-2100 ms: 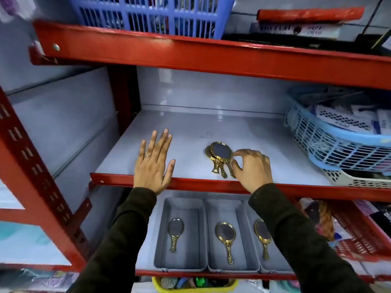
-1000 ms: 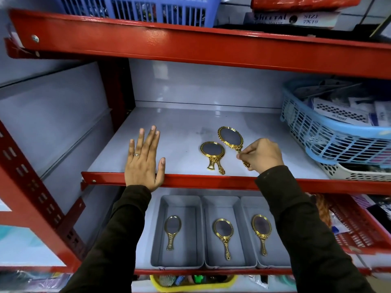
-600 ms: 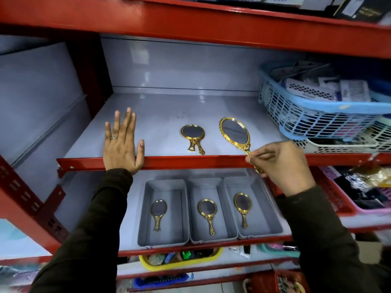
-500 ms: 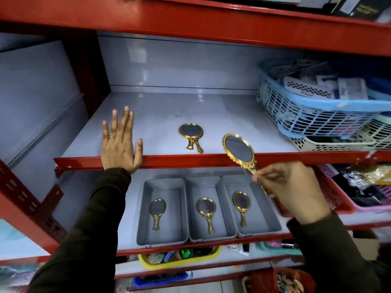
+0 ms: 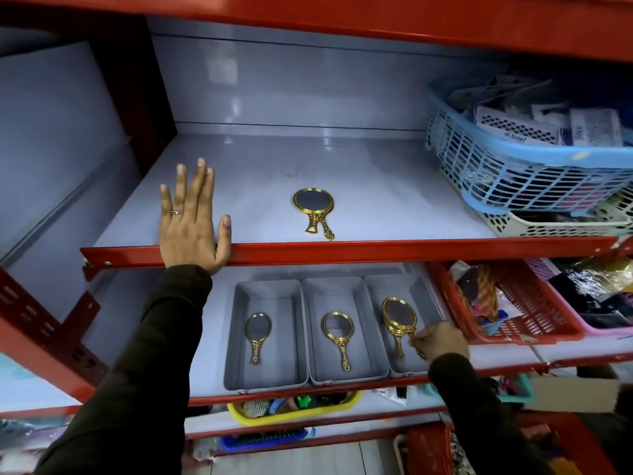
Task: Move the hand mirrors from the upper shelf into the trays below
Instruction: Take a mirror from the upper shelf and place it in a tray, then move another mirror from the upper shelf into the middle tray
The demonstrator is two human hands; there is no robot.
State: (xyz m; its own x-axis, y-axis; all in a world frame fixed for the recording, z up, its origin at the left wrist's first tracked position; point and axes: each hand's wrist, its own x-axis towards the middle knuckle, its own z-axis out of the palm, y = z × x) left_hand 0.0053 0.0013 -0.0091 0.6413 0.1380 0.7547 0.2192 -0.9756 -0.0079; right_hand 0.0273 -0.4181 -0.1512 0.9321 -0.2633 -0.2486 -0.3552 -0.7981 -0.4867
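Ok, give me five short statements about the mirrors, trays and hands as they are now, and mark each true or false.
1. The right hand holds a mirror over the right tray. True.
2. The left hand grips a mirror. False: it lies flat and open on the upper shelf edge.
3. The upper shelf has no mirrors. False: mirrors lie there; two handles show.
4. The middle tray holds a mirror. True.
5. The left tray is empty. False: it holds a mirror.
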